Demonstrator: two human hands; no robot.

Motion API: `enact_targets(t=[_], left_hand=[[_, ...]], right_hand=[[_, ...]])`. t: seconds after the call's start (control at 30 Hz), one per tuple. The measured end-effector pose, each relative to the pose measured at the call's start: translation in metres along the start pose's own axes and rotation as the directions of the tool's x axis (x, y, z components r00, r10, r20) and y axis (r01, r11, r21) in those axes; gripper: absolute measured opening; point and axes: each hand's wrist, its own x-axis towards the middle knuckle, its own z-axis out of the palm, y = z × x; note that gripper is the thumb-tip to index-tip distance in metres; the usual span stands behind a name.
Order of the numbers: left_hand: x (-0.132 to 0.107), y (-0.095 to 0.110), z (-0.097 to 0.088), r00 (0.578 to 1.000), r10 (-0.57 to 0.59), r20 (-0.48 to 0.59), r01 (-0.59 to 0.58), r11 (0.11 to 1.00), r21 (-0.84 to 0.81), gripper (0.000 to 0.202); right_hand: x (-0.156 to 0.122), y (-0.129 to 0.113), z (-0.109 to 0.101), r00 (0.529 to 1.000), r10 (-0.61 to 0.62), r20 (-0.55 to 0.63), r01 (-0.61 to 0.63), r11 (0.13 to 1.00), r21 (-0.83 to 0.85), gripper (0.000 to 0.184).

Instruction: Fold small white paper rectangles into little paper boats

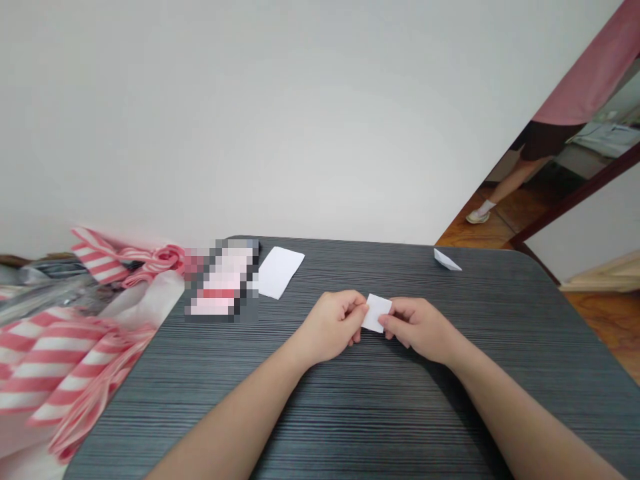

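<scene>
A small white piece of paper [375, 312], roughly square, is held just above the dark table, between my two hands. My left hand [336, 321] pinches its left edge between thumb and fingers. On the other side, my right hand [416, 325] grips the right edge, its thumb lying across the lower right corner. The fingers behind the paper are partly hidden. Farther back to the left lies a white paper sheet [281, 272], flat on the table. A small folded white paper [447, 260] sits toward the back right.
The dark wood-grain table [350, 413] meets a white wall. A pixelated, phone-like object [223, 277] lies at its left edge. Red-and-white striped cloth bundles [55, 353] are piled beyond that edge. Through a doorway at right, a person [550, 127] in a pink top stands on the wooden floor.
</scene>
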Motion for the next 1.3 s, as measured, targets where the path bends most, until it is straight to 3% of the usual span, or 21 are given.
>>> enact_targets(t=[0.2, 0.47, 0.63, 0.83, 1.3], left_hand=[[0.0004, 0.0012, -0.0005, 1.0, -0.025, 0.004, 0.025, 0.999, -0.043, 0.024], [0.0008, -0.0011, -0.0011, 1.0, -0.004, -0.005, 0.003, 0.997, -0.082, 0.023], [0.0012, -0.0063, -0.0008, 0.999, 0.022, 0.033, -0.019, 0.994, -0.109, 0.022], [0.0001, -0.0039, -0.0011, 1.0, 0.021, 0.001, -0.021, 0.998, -0.056, 0.028], [0.0002, 0.0004, -0.0013, 1.0, 0.02, -0.021, -0.022, 0.995, -0.096, 0.032]], right_hand=[[-0.0006, 0.0015, -0.0019, 0.994, -0.103, -0.029, 0.099, 0.99, -0.098, 0.027], [-0.001, 0.0008, -0.0013, 0.996, -0.077, -0.04, 0.076, 0.996, -0.042, 0.032], [-0.0014, 0.0011, -0.0038, 0.991, -0.133, 0.003, 0.132, 0.988, -0.077, 0.029], [-0.0024, -0.0014, -0.0017, 0.982, -0.18, 0.054, 0.184, 0.98, -0.073, 0.029], [-0.0018, 0.0013, -0.0016, 0.98, -0.177, -0.087, 0.174, 0.984, -0.046, 0.025]])
